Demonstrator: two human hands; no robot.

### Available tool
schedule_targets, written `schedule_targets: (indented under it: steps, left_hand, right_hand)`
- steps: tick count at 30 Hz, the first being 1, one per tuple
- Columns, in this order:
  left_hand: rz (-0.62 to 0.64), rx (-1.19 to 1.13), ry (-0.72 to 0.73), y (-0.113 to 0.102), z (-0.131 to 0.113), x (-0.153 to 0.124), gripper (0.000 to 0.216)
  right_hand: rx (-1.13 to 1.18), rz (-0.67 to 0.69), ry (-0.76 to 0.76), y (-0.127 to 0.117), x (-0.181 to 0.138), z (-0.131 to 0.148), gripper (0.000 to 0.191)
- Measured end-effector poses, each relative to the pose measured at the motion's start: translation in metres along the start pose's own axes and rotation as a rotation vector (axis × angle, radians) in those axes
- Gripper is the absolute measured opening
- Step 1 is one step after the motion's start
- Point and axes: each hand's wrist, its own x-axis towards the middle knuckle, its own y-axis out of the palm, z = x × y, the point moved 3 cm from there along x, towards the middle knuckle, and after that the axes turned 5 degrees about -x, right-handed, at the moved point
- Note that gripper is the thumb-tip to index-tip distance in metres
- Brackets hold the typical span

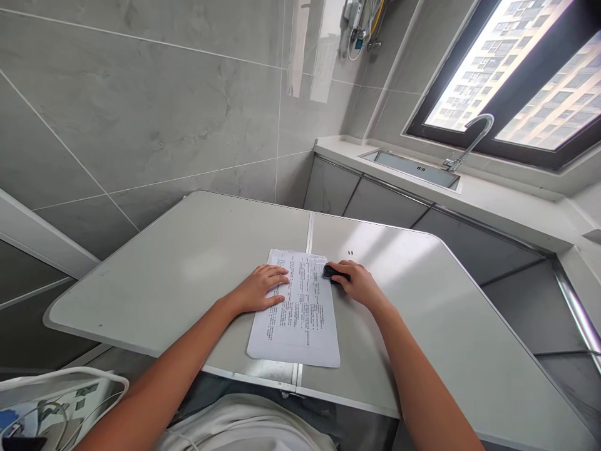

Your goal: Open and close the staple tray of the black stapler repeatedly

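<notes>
Printed sheets of paper (300,319) lie on the folding table, crossing its centre seam. My left hand (263,288) rests flat on their left edge with its fingers spread. At the right edge, near the upper corner, my right hand (359,282) is wrapped round a small black stapler (332,272). The stapler's front end overlaps the paper's edge; my fingers cover much of its body. Just beyond that hand, two tiny dark bits (350,253) sit on the tabletop, too small to name.
The pale folding table (154,269) has a metal seam down its middle. Behind it to the right runs a counter (507,200) with a sink (413,168) and a tap (474,141) below a window. A white basket (101,373) holding cables stands at lower left.
</notes>
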Motion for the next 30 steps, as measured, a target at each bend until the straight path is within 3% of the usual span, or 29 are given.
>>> schedule_targets:
  steps: [30]
  left_hand:
    - [-0.015,-0.043,0.001,-0.0015,0.0031,-0.0018,0.039]
  right_hand:
    - [-0.02,0.015,-0.013,0.0011,0.0012,0.0027,0.039]
